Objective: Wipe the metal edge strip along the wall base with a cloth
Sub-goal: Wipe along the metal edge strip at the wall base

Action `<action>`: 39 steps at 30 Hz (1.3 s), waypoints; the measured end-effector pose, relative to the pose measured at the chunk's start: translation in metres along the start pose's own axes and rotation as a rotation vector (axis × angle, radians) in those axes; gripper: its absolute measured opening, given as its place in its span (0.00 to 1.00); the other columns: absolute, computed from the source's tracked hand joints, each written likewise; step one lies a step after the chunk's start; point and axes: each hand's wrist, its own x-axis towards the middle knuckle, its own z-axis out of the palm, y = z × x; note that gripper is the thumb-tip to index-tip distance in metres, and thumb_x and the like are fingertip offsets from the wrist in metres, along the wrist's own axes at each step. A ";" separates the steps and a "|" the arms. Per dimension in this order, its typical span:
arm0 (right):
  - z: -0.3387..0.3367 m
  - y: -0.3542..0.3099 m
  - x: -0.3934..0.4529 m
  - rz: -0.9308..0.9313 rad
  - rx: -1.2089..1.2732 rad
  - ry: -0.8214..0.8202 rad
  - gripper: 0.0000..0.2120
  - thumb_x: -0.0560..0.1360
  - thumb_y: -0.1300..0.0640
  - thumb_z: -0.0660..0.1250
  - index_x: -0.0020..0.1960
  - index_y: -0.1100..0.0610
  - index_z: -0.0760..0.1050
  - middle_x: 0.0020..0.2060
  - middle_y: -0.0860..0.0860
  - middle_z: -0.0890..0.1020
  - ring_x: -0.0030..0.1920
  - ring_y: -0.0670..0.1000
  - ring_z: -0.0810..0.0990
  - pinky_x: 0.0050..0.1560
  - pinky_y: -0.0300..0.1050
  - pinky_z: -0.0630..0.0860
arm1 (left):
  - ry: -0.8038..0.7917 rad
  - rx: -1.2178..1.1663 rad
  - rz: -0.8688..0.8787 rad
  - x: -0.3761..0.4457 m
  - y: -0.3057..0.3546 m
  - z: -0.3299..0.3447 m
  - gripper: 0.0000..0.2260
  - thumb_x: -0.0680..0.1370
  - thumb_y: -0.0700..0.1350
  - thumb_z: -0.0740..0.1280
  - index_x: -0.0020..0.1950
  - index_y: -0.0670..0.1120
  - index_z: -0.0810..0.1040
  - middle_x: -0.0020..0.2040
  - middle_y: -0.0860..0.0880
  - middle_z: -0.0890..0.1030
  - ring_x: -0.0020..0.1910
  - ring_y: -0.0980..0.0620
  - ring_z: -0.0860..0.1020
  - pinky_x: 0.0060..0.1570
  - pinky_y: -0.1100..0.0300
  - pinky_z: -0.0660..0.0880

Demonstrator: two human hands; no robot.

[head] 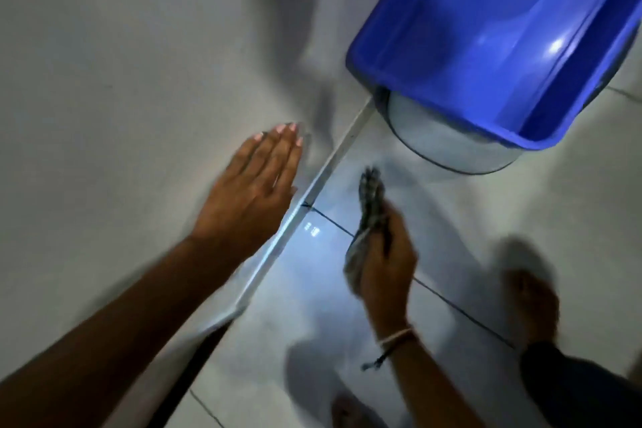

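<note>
Wall and tiled floor meet at the metal edge strip, running toward the blue tub. My left hand lies flat on the wall, fingers together. My right hand is clamped on the cloth, held just beside the strip — no contact yet. Step: approach. Next — press cloth onto strip, then draw along it.

Left hand flat, right hand fisted

Two hands, one cloth, one metal strip, one blue tub.
</note>
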 end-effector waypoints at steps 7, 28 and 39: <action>0.144 0.170 -0.019 0.249 0.064 -0.048 0.24 0.78 0.75 0.56 0.71 0.63 0.72 0.68 0.53 0.77 0.68 0.48 0.75 0.65 0.19 0.64 | 0.019 0.542 0.199 0.024 -0.006 0.075 0.30 0.90 0.45 0.56 0.88 0.31 0.54 0.87 0.31 0.54 0.87 0.34 0.55 0.85 0.38 0.42; 0.164 0.209 0.152 -0.301 -0.337 -0.123 0.23 0.84 0.56 0.55 0.77 0.63 0.63 0.79 0.59 0.63 0.80 0.55 0.61 0.80 0.57 0.56 | 0.173 0.528 0.305 0.089 -0.007 0.126 0.30 0.86 0.44 0.60 0.85 0.30 0.63 0.85 0.29 0.60 0.85 0.32 0.61 0.85 0.36 0.42; 0.165 0.174 0.226 -0.097 -0.065 -0.229 0.31 0.84 0.48 0.51 0.81 0.62 0.48 0.79 0.58 0.60 0.82 0.58 0.52 0.82 0.58 0.49 | 0.242 0.264 0.357 0.093 -0.034 0.165 0.37 0.84 0.48 0.58 0.88 0.31 0.52 0.88 0.32 0.47 0.88 0.34 0.46 0.84 0.28 0.54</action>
